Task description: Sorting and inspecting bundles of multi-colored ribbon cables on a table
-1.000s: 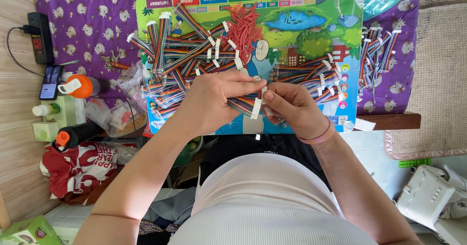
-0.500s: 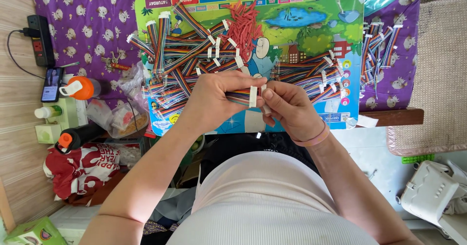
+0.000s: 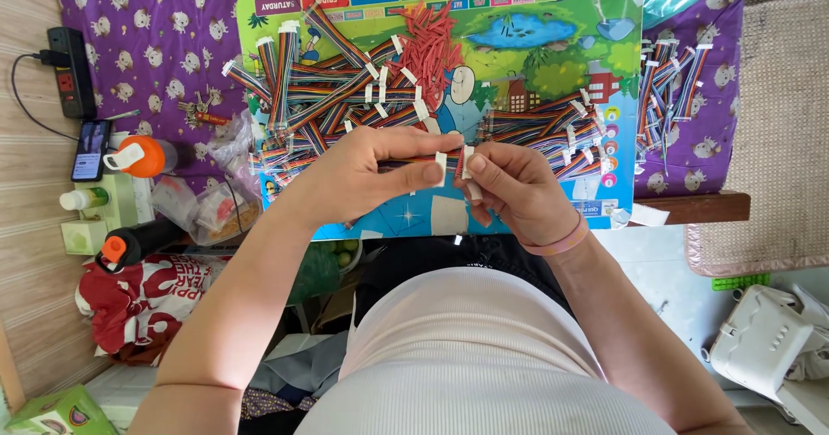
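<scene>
My left hand (image 3: 367, 176) grips a rainbow ribbon cable (image 3: 413, 160) lying across its fingers, thumb pressed on top. Its white connector end (image 3: 442, 167) sticks out to the right. My right hand (image 3: 515, 189) pinches a second white connector (image 3: 467, 164) right beside that end, and the two nearly touch. Both hands hover over the near edge of a colourful picture board (image 3: 518, 20). A pile of ribbon cables (image 3: 319, 89) lies on the board to the left, and another bundle (image 3: 553, 133) lies just behind my right hand. A heap of small red pieces (image 3: 429, 42) sits at mid-board.
More ribbon cables (image 3: 669, 85) lie on the purple patterned cloth (image 3: 155, 46) at the right. At the left are a power strip (image 3: 73, 72), a phone (image 3: 90, 150), orange-capped bottles (image 3: 138, 156), plastic bags (image 3: 216, 202) and keys (image 3: 197, 111). A white object (image 3: 764, 340) sits on the floor at lower right.
The view has shifted slightly. My right hand has brought its white connector closer to the cable end held in my left hand; the left thumb now lies flat over the cable.
</scene>
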